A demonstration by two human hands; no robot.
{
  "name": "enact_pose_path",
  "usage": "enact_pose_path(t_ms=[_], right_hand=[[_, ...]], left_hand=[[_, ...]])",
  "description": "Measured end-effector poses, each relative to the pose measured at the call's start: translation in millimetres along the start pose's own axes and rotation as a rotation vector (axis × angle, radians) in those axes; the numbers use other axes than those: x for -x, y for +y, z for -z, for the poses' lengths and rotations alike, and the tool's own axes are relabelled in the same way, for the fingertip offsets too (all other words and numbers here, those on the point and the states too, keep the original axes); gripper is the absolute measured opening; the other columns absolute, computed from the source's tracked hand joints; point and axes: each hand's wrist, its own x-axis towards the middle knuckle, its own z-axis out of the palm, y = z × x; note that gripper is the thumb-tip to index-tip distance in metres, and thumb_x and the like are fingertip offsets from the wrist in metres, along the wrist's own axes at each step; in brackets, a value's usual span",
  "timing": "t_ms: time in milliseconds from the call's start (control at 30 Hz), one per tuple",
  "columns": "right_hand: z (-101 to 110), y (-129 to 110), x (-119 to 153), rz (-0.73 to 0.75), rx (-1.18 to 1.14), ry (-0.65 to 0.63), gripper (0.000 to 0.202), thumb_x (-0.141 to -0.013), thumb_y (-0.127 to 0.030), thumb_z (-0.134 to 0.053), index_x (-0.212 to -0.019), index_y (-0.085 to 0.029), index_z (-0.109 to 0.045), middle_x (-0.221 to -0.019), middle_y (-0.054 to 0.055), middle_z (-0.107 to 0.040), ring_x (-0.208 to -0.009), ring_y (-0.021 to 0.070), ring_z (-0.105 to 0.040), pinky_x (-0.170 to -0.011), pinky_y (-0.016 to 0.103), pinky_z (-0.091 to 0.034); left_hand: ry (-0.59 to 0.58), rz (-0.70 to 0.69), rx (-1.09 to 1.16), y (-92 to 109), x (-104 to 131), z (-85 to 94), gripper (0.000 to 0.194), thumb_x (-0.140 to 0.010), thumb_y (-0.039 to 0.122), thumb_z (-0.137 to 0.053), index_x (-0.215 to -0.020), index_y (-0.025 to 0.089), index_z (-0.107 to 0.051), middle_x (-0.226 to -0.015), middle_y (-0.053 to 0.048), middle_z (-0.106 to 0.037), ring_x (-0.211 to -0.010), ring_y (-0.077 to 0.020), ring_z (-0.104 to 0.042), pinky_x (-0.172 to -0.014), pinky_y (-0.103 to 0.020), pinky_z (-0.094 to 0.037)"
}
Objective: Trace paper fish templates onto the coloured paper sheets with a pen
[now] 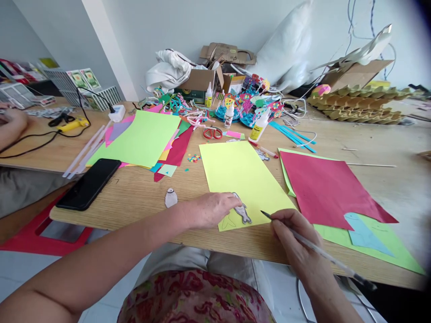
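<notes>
A yellow sheet (244, 170) lies in front of me at the table's near edge. My left hand (215, 208) rests on its lower left part, fingers together, fingertips at the upper end of a grey fish cutout (242, 212). Beside that cutout, a pencilled outline (228, 221) shows partly under my hand. My right hand (296, 237) holds a pen (323, 255) between thumb and fingers, its tip just above the sheet's lower right part, right of the fish. Another small grey cutout (171, 198) lies on the bare wood to the left.
A black phone (89, 184) and stacked coloured paper (138, 139) are at left; red paper (330, 186) is at right. Red-handled scissors (212, 133), glue bottles (258, 128) and craft pieces stand behind. A person's hand (13, 121) shows at far left.
</notes>
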Motion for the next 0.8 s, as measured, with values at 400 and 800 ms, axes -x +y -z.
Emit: enact_pose_path(t_ms=[400, 800], right_hand=[[-1, 3, 2, -0.079, -0.096, 0.019, 0.014, -0.075, -0.036, -0.054, -0.074, -0.022, -0.053, -0.051, -0.003, -0.049, -0.049, 0.0134, -0.044, -0.044, 0.024, -0.033], [-2, 7, 3, -0.056, -0.086, 0.009, 0.013, -0.077, -0.035, -0.052, -0.074, -0.022, -0.053, -0.052, -0.004, -0.048, -0.05, 0.0138, -0.045, -0.046, 0.025, -0.03]], left_hand=[[-0.251, -0.263, -0.357, -4, -48, 41.3, 0.019, -0.077, 0.014, -0.06, -0.096, 0.014, -0.058, -0.097, -0.01, -0.059, -0.089, -0.0216, -0.056, -0.075, -0.029, -0.042], [-0.353, -0.172, -0.212, -8, -63, 43.9, 0.014, -0.072, 0.016, -0.062, -0.08, 0.017, -0.05, -0.077, -0.002, -0.055, -0.071, -0.016, -0.05, -0.058, -0.024, -0.033]])
